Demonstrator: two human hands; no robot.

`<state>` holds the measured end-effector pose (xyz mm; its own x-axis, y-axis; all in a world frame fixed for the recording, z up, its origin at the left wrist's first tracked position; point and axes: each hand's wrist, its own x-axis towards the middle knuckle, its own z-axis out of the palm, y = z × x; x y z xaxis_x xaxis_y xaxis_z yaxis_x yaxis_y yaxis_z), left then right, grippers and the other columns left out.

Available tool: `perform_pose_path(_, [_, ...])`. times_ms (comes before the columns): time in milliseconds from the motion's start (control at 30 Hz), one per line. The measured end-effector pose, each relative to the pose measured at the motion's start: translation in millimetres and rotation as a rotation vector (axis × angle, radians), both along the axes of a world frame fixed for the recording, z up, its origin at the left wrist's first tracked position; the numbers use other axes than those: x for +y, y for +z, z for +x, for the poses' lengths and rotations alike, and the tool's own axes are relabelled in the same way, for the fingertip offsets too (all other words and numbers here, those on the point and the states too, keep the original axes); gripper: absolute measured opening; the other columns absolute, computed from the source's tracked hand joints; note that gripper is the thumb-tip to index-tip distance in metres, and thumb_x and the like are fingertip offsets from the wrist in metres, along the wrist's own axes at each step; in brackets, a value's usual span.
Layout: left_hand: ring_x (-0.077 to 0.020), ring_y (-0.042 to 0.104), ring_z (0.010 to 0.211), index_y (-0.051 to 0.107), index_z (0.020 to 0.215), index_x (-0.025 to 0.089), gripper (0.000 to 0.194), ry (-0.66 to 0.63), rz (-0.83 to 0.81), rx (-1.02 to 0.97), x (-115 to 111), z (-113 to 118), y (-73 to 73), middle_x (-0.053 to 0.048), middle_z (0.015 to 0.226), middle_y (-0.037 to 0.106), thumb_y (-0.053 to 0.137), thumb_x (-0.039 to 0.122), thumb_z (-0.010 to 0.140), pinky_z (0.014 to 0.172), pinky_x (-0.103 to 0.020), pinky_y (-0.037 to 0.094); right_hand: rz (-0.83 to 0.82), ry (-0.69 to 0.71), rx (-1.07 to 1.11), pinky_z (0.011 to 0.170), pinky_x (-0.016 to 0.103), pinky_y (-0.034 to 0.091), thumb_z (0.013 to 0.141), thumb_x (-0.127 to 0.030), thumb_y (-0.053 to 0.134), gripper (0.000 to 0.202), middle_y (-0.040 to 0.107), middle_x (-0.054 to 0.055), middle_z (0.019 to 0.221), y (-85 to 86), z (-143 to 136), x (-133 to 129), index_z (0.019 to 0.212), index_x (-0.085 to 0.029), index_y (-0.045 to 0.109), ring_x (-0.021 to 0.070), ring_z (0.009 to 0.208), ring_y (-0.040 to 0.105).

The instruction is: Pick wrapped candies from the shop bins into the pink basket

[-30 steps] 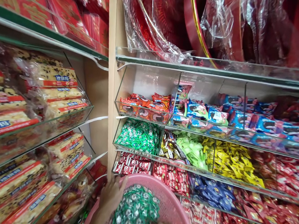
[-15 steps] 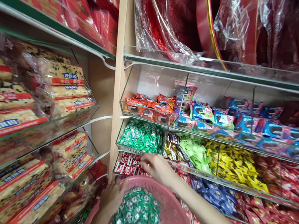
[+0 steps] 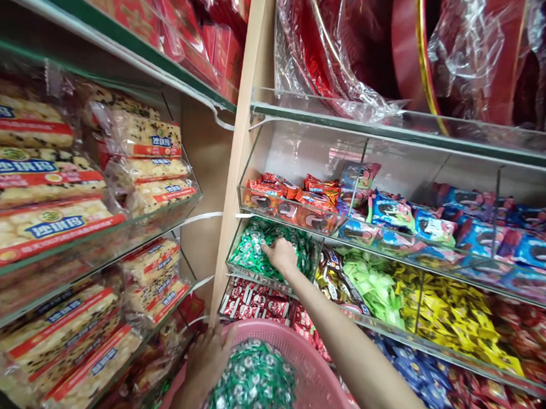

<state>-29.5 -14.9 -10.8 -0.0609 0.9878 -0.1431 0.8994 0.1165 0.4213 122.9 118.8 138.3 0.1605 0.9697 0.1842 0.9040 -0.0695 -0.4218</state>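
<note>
My right hand (image 3: pixel 281 256) is in a clear shelf bin of green-wrapped candies (image 3: pixel 246 246). Its fingers curl down onto the pile, thumb to the left; whatever lies under them is hidden. Below, a pink plastic basket (image 3: pixel 321 382) with a perforated wall holds a heap of similar green-wrapped candies (image 3: pixel 255 384). At the basket's left rim, my left hand (image 3: pixel 208 359) is closed around the edge, with its thumb toward the inside.
Bagged pastry bars (image 3: pixel 65 227) fill the shelves on the left, beside a wooden upright (image 3: pixel 238 165). Neighbouring bins hold light-green packets (image 3: pixel 375 280), yellow-wrapped candies (image 3: pixel 452 317) and red-and-white packets (image 3: pixel 257 300). A glass shelf edge (image 3: pixel 400 129) runs above.
My right hand has moved up from in front of the red-and-white packets into the green candy bin. The left hand stays on the basket. The view has swung slightly left.
</note>
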Motion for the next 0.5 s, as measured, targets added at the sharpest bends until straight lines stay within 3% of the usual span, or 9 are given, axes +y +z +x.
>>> perform_pose_path(133, [-0.0292,0.057,0.111,0.051,0.127,0.013,0.061,-0.012,0.018,0.015,2.2,-0.9,-3.8,-0.017,0.124,0.058,0.017,0.050,0.091,0.093,-0.041,0.041,-0.017,-0.004,0.052,0.073,0.033,0.046,0.079,-0.043,0.058,0.034,0.066,0.017,0.102,-1.4,0.2,1.6,0.091,-0.013,0.067,0.0276,0.095,0.063])
perform_pose_path(267, [-0.0273,0.056,0.112,0.052,0.125,0.014,0.060,-0.027,0.033,0.001,4.1,1.1,-5.6,-0.015,0.124,0.059,0.018,0.051,0.091,0.092,-0.039,0.041,0.038,0.018,0.154,0.072,0.029,0.044,0.078,-0.032,0.058,0.021,0.068,0.013,0.095,-5.1,0.7,2.9,0.086,-0.016,0.068,0.0237,0.091,0.063])
perform_pose_path(367, [-0.0278,0.056,0.111,0.053,0.124,0.015,0.060,-0.025,0.038,0.011,3.6,2.4,-3.3,-0.014,0.124,0.059,0.017,0.050,0.092,0.091,-0.039,0.042,0.123,0.036,0.231,0.069,0.025,0.041,0.079,-0.027,0.055,0.017,0.069,0.008,0.084,-7.0,5.1,7.1,0.079,-0.016,0.067,0.0180,0.081,0.062])
perform_pose_path(500, [-0.0303,0.058,0.107,0.053,0.125,0.013,0.062,-0.011,0.017,0.076,2.2,2.7,1.8,-0.016,0.121,0.060,0.016,0.051,0.092,0.088,-0.042,0.043,0.308,0.079,0.385,0.061,0.023,0.038,0.077,-0.032,0.056,0.020,0.065,0.003,0.066,-3.8,16.9,6.8,0.065,-0.017,0.062,0.0144,0.064,0.057])
